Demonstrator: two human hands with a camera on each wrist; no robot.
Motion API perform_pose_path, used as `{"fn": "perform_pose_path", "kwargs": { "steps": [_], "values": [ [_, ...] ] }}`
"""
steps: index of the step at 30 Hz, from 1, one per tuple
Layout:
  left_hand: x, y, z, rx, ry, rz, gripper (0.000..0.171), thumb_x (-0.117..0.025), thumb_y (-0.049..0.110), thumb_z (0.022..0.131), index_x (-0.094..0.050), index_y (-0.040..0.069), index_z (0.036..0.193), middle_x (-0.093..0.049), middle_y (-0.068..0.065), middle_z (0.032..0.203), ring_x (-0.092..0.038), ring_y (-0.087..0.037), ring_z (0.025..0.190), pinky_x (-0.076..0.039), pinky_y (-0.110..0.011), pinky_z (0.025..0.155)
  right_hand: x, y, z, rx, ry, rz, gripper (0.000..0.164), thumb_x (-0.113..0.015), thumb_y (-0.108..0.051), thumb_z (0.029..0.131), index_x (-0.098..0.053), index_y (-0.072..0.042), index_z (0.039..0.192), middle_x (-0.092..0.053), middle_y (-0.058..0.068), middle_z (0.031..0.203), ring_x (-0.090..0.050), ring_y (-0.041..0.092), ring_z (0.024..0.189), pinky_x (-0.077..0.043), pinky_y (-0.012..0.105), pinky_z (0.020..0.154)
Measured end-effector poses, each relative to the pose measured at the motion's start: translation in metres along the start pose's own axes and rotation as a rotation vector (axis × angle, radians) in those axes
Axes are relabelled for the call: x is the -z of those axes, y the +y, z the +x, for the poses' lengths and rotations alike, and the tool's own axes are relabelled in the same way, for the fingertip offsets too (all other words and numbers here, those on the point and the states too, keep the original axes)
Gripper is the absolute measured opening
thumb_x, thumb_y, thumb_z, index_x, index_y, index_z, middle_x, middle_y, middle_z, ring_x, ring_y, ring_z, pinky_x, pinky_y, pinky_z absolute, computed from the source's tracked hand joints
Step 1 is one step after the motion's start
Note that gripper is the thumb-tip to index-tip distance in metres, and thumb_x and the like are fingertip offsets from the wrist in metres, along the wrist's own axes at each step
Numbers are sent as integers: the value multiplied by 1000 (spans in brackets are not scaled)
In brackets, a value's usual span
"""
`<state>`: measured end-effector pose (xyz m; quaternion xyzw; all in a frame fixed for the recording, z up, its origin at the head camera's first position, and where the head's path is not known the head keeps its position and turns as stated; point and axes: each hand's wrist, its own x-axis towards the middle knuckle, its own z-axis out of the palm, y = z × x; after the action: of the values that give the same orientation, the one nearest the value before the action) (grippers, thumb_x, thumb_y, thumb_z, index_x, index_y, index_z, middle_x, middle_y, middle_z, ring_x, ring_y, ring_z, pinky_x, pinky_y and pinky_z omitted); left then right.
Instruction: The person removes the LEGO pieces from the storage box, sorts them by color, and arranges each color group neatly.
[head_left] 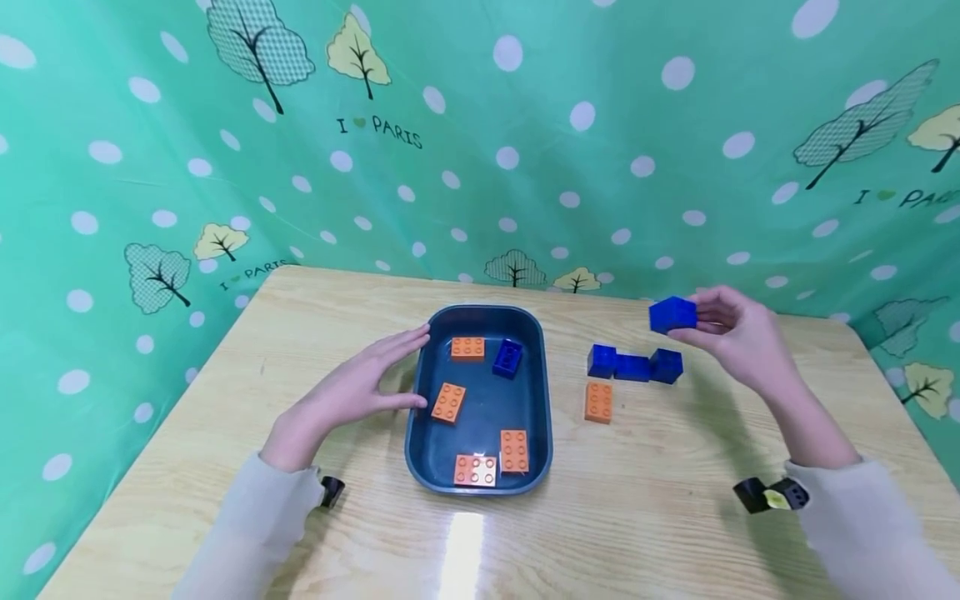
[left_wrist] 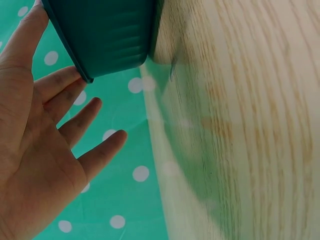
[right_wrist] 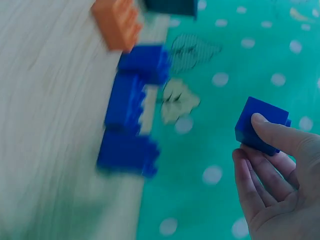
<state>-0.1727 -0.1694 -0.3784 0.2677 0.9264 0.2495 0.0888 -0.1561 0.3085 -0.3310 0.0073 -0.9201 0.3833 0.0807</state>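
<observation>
My right hand [head_left: 742, 342] pinches a blue toy brick [head_left: 672, 315] between thumb and fingers, raised above the table. Below it, three blue bricks [head_left: 633, 368] stand side by side in a row on the wood. An orange brick [head_left: 598, 402] lies in front of the row's left end. My left hand [head_left: 352, 387] touches the left rim of a dark blue tray [head_left: 480, 425] with thumb and fingertips, its fingers spread, as the left wrist view shows. Inside the tray lie several orange bricks [head_left: 448, 403] and one blue brick [head_left: 507, 358].
The light wooden table [head_left: 637, 517] ends at the back against a green cloth [head_left: 465, 225] with white dots and printed trees. Small black devices [head_left: 771, 495] are worn at both wrists. Light glares on the table in front of the tray.
</observation>
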Motion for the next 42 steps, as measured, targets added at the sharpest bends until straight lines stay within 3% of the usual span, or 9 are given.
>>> {"fn": "perform_pose_path", "kwargs": {
  "steps": [5, 8, 10, 14, 17, 20, 24, 27, 42],
  "values": [
    [-1, 1, 2, 1, -5, 5, 93, -80, 43, 82, -33, 15, 157, -27, -5, 166, -27, -34, 152, -29, -57, 121, 14, 30, -2, -23, 1, -80, 43, -81, -25, 85, -61, -2, 115, -57, -29, 88, -52, -20, 78, -48, 3, 66],
    [0, 1, 1, -7, 3, 5, 93, -80, 42, 82, -33, 14, 157, -27, -6, 166, -27, -35, 152, -29, -58, 121, 17, 44, -4, -29, -6, -109, 40, -81, -23, 85, -61, -2, 112, -66, -16, 91, -52, -20, 77, -49, 5, 64],
    [0, 0, 2, -12, 4, 8, 93, -79, 43, 82, -32, 15, 157, -26, -5, 166, -27, -35, 152, -28, -57, 121, 17, 53, -4, -31, -18, -128, 38, -81, -20, 84, -62, 0, 110, -71, 3, 96, -51, -20, 76, -49, 5, 63],
    [0, -1, 3, -17, 8, 7, 92, -79, 42, 83, -32, 15, 157, -26, -5, 166, -27, -35, 152, -28, -57, 121, 15, 68, -3, -28, -61, -182, 38, -83, -18, 83, -62, 2, 108, -70, 27, 104, -49, -20, 75, -48, 7, 61],
    [-1, -2, 4, -20, 10, 6, 92, -80, 42, 82, -33, 14, 157, -27, -5, 166, -27, -34, 152, -28, -57, 121, 11, 76, -3, -28, -96, -221, 39, -84, -19, 81, -63, 1, 107, -70, 26, 103, -52, -12, 77, -47, 8, 61],
    [0, -2, 4, -17, 5, 6, 93, -80, 44, 82, -33, 14, 157, -27, -5, 166, -27, -34, 152, -29, -57, 121, 9, 79, -2, -17, -134, -253, 39, -85, -17, 79, -62, 1, 106, -70, 24, 100, -64, 9, 81, -49, 15, 63],
    [2, -2, 4, -20, 6, 5, 93, -80, 43, 82, -32, 15, 157, -26, -5, 166, -27, -34, 152, -29, -57, 121, 5, 81, 0, -12, -222, -297, 41, -84, -16, 79, -61, 3, 107, -69, 26, 101, -67, 38, 90, -56, 40, 73],
    [4, -2, 7, -21, 17, 0, 93, -80, 42, 82, -33, 15, 157, -27, -5, 166, -26, -34, 152, -29, -57, 121, 4, 81, 3, -32, -263, -324, 42, -82, -17, 81, -58, 3, 109, -67, 29, 103, -64, 43, 94, -53, 55, 78],
    [1, -4, 6, -4, -10, -10, 93, -79, 44, 82, -32, 16, 157, -26, -4, 166, -26, -34, 152, -27, -56, 122, -1, 80, -2, -93, -305, -271, 65, -79, -29, 86, -49, 7, 131, -58, 35, 124, -55, 53, 115, -47, 64, 97]
  ]
}}
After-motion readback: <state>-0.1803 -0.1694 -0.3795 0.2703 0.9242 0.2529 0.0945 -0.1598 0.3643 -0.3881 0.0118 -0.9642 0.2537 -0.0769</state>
